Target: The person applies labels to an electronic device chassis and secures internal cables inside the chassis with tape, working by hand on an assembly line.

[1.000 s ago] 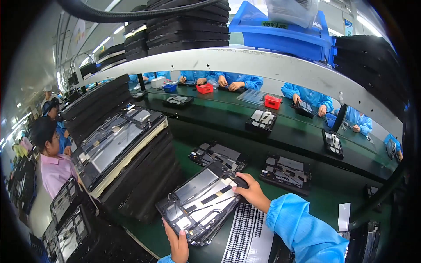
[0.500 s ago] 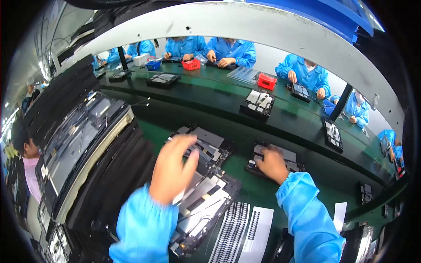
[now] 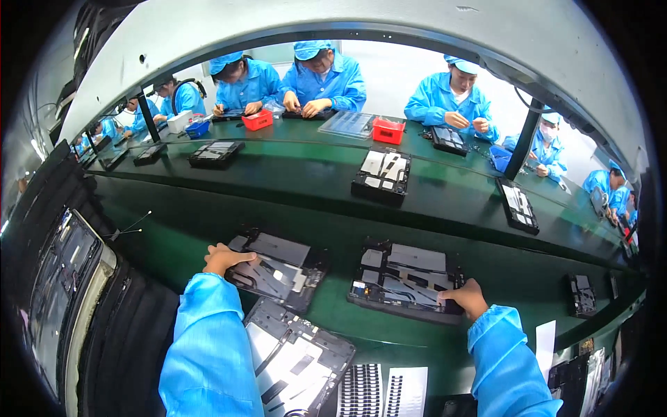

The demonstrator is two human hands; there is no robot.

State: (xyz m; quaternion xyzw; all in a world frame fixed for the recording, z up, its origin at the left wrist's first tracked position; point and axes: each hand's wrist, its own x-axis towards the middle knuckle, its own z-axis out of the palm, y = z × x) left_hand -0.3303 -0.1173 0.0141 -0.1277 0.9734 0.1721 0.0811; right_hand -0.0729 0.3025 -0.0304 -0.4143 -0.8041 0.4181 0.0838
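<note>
Stack of black trays (image 3: 139, 320) at L: steer L sleeve (image 3: 208, 347) clear of it; near end cut off by frame rim. L hand (image 3: 225, 258) pinching L edge of L device (image 3: 278, 270), thumb on top, fingertips out of sight. Best to grip frame only, off cables & plates; bit blurred, can't tell if flat on table (image 3: 389, 340) or slightly lifted. Near device (image 3: 306, 365) just nearer than that: avoid corner knocks, go slow & level; partly behind L sleeve, bottom cropped. Sheet w/ rows of black strips (image 3: 359, 390) next, also cropped. R device (image 3: 410, 276) on table, prob. best guided evenly by its edges; R hand (image 3: 469, 299) pinching near R corner, thumb on top, other fingers mostly hidden. Parts at near R (image 3: 577, 379): too dark & cropped to ID.
</note>
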